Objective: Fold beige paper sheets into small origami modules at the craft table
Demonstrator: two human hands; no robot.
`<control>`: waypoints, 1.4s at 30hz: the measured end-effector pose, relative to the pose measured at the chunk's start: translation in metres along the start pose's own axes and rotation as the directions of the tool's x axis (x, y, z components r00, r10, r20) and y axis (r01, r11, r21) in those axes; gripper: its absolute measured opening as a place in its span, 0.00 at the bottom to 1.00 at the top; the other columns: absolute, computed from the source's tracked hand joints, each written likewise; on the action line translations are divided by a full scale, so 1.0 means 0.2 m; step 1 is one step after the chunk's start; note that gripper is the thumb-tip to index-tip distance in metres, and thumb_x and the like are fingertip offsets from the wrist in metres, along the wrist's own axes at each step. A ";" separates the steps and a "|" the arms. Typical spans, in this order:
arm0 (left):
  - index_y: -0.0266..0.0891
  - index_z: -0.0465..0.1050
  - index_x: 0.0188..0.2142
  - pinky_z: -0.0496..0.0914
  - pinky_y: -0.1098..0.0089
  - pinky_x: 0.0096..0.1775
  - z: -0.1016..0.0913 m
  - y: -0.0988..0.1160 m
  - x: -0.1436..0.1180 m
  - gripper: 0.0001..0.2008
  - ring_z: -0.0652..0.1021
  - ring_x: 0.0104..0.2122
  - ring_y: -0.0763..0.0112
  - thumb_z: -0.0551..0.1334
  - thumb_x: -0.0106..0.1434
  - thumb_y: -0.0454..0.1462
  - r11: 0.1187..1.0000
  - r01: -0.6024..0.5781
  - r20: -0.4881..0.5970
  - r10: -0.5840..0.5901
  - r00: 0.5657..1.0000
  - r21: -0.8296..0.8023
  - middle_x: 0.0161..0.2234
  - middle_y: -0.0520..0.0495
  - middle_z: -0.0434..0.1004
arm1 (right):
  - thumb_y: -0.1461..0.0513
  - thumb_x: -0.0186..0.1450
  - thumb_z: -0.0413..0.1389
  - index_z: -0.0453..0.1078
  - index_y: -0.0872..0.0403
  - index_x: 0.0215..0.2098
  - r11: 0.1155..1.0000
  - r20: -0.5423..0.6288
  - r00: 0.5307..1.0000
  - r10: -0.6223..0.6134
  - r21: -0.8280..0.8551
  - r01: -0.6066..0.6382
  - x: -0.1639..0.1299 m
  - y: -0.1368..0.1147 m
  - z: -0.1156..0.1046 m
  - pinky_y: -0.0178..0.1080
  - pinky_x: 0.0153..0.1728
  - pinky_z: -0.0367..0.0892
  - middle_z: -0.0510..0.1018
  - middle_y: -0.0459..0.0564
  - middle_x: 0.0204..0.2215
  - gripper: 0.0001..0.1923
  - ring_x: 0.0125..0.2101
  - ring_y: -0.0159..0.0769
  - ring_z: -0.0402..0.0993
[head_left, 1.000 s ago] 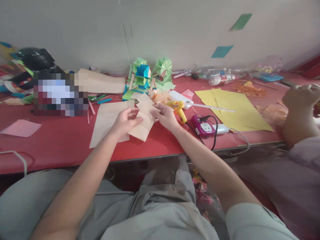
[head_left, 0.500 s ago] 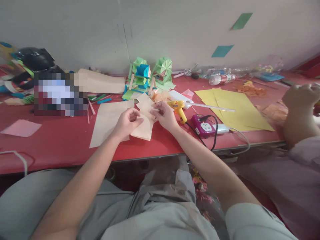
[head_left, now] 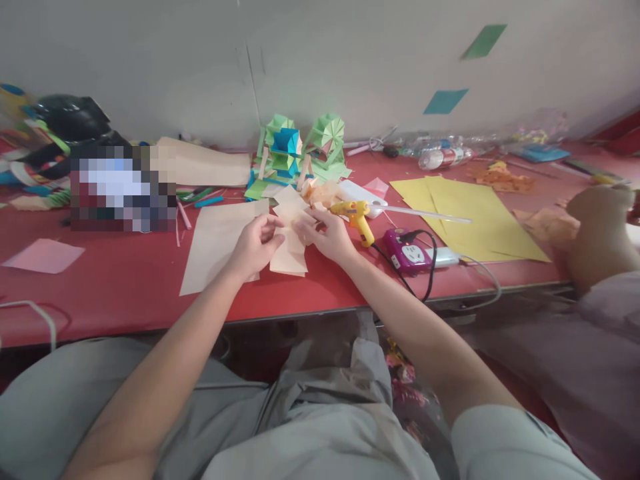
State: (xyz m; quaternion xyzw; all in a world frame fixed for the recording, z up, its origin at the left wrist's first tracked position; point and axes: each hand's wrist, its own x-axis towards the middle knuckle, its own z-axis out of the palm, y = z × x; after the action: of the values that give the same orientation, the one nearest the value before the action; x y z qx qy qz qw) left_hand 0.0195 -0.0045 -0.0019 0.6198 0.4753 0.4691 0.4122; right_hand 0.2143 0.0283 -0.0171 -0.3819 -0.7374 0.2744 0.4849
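Observation:
My left hand [head_left: 257, 245] and my right hand [head_left: 326, 235] both pinch a small folded piece of beige paper [head_left: 289, 252] just above the red table [head_left: 115, 280]. The paper hangs narrow between my fingers, its lower part pointing toward me. A larger beige sheet [head_left: 213, 243] lies flat on the table under and to the left of my left hand. A yellow glue gun [head_left: 357, 218] rests right beside my right hand.
Green and blue paper models [head_left: 300, 150] stand at the back by the wall. Yellow sheets [head_left: 463, 213], a purple power strip [head_left: 409, 252] with cables and a plastic bottle [head_left: 443, 158] lie to the right. Another person's hand [head_left: 597, 227] rests at the right edge. A pink sheet [head_left: 43, 255] lies left.
The beige piece has been folded narrower between my hands, and both hands have come closer together. The other person's hand at the right has dropped lower.

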 end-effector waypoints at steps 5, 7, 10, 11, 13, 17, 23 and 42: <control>0.42 0.65 0.44 0.75 0.64 0.38 0.02 -0.01 0.01 0.17 0.81 0.33 0.64 0.67 0.56 0.36 0.989 0.086 -0.028 -0.090 0.996 -0.120 0.32 0.50 0.80 | 0.48 0.67 0.57 0.77 0.52 0.37 0.994 0.055 0.994 -0.092 0.064 0.088 0.00 -0.01 0.01 0.41 0.39 0.68 0.79 0.50 0.35 0.17 0.36 0.38 0.73; 0.41 0.69 0.45 0.75 0.61 0.42 0.02 -0.01 0.01 0.17 0.82 0.36 0.62 0.68 0.56 0.36 0.978 0.127 -0.028 -0.134 0.991 -0.167 0.33 0.48 0.81 | 0.48 0.68 0.56 0.78 0.51 0.36 0.986 0.076 0.984 -0.160 0.048 0.157 0.00 0.00 0.02 0.44 0.43 0.69 0.79 0.52 0.38 0.17 0.40 0.40 0.74; 0.37 0.75 0.43 0.75 0.58 0.46 0.01 0.01 0.02 0.15 0.82 0.40 0.58 0.69 0.55 0.39 0.933 0.208 0.018 -0.212 0.977 -0.295 0.36 0.44 0.82 | 0.48 0.68 0.56 0.79 0.50 0.35 0.967 0.071 0.967 -0.246 -0.049 0.250 -0.01 0.00 0.02 0.47 0.48 0.68 0.76 0.53 0.39 0.17 0.42 0.42 0.73; 0.37 0.76 0.42 0.75 0.57 0.46 0.01 0.02 0.01 0.15 0.82 0.41 0.58 0.70 0.55 0.40 0.910 0.233 0.037 -0.234 0.971 -0.343 0.37 0.42 0.82 | 0.49 0.69 0.56 0.79 0.50 0.35 0.959 0.066 0.962 -0.264 -0.087 0.269 -0.01 0.00 0.02 0.48 0.48 0.67 0.75 0.53 0.39 0.16 0.42 0.41 0.72; 0.36 0.78 0.41 0.76 0.58 0.46 0.00 0.02 0.01 0.16 0.83 0.40 0.58 0.71 0.54 0.42 0.875 0.252 0.048 -0.256 0.966 -0.413 0.37 0.42 0.83 | 0.51 0.69 0.57 0.79 0.50 0.35 0.940 0.061 0.952 -0.299 -0.150 0.305 -0.01 0.01 0.02 0.48 0.48 0.65 0.74 0.53 0.39 0.14 0.41 0.40 0.70; 0.37 0.80 0.39 0.76 0.61 0.44 0.01 -0.02 0.02 0.20 0.82 0.38 0.60 0.75 0.52 0.47 0.899 0.183 -0.038 -0.215 0.976 -0.398 0.35 0.44 0.83 | 0.56 0.69 0.57 0.78 0.50 0.34 0.900 0.100 0.928 -0.359 -0.228 0.372 -0.01 0.02 0.02 0.47 0.48 0.63 0.74 0.53 0.42 0.10 0.41 0.40 0.67; 0.37 0.82 0.40 0.75 0.64 0.42 0.00 -0.07 0.03 0.23 0.81 0.40 0.59 0.74 0.52 0.52 0.962 0.086 -0.178 -0.135 0.975 -0.259 0.38 0.43 0.84 | 0.52 0.68 0.59 0.72 0.52 0.26 0.881 0.181 0.918 -0.352 -0.266 0.391 -0.01 -0.01 0.02 0.47 0.48 0.64 0.72 0.54 0.44 0.16 0.42 0.41 0.66; 0.39 0.82 0.38 0.77 0.60 0.41 0.02 -0.05 0.01 0.22 0.82 0.36 0.59 0.72 0.53 0.54 0.951 0.165 0.057 -0.156 0.986 -0.260 0.35 0.43 0.84 | 0.47 0.69 0.55 0.77 0.52 0.34 0.969 0.024 0.974 -0.225 -0.098 0.226 -0.01 0.01 0.02 0.44 0.45 0.68 0.77 0.52 0.39 0.19 0.40 0.40 0.71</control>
State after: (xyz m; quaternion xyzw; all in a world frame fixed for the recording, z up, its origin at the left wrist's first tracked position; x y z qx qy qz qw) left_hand 0.0215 -0.0002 -0.0127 0.5270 0.4499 0.4819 0.5364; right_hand 0.2110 0.0280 -0.0218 -0.3176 -0.7918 0.1828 0.4886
